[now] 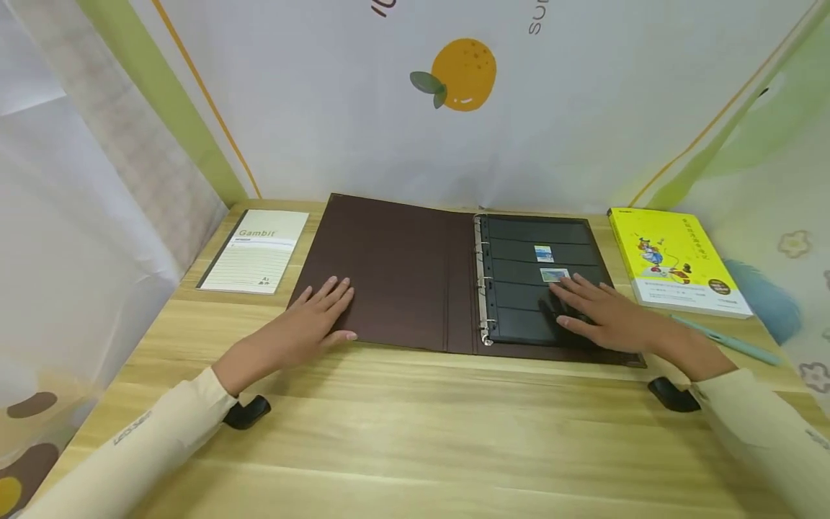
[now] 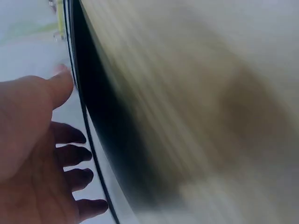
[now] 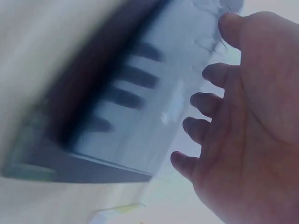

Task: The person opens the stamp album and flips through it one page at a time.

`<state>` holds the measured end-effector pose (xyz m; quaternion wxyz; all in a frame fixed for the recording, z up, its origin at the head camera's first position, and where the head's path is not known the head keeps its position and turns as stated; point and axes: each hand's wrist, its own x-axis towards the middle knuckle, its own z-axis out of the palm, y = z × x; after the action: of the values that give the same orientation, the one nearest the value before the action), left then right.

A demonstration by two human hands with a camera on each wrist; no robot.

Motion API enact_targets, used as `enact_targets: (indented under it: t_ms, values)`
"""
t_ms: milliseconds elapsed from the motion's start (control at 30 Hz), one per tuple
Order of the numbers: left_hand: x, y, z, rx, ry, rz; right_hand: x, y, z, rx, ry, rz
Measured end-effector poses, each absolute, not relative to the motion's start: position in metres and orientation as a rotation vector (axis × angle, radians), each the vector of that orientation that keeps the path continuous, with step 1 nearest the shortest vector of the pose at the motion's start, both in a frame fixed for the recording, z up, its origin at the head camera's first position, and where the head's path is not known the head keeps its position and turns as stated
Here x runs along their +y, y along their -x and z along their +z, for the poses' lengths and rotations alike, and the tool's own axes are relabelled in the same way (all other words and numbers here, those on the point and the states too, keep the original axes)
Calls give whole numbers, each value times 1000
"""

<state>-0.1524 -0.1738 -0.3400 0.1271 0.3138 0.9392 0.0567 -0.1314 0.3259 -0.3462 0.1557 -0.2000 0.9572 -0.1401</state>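
Note:
A dark brown ring binder (image 1: 389,267) lies spread flat on the wooden table, its bare inside cover to the left. Black pocket pages (image 1: 519,306) are held on its metal rings (image 1: 481,277) at the right. Two small stamps, an upright one (image 1: 543,254) and a sideways one (image 1: 554,274), show in the page's pockets. My left hand (image 1: 295,331) has its fingers extended over the cover's lower left edge, thumb spread toward the front. Over the lower right of the page is my right hand (image 1: 603,313), fingers outstretched; the right wrist view shows the fingers' reflections on the glossy page (image 3: 159,107).
A "Gambit" notebook (image 1: 256,252) lies left of the binder. On the right are a yellow book (image 1: 674,252) and, in front of it, a teal pen (image 1: 733,341). A fruit-printed curtain (image 1: 551,130) hangs behind the table's far edge.

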Motion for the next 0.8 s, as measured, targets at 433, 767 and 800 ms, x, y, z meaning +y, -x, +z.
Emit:
enact_targets:
  t_ms: [433, 767, 800]
  values:
    - [-82, 169, -348, 2584, -1202, 33, 357, 252, -328, 2765, 266, -377]
    - [-80, 167, -356, 2514, -1112, 18, 354, 270, -344, 2714, 63, -388]
    - [-80, 167, -356, 2511, -1111, 24, 354, 270, -344, 2718, 53, -388]
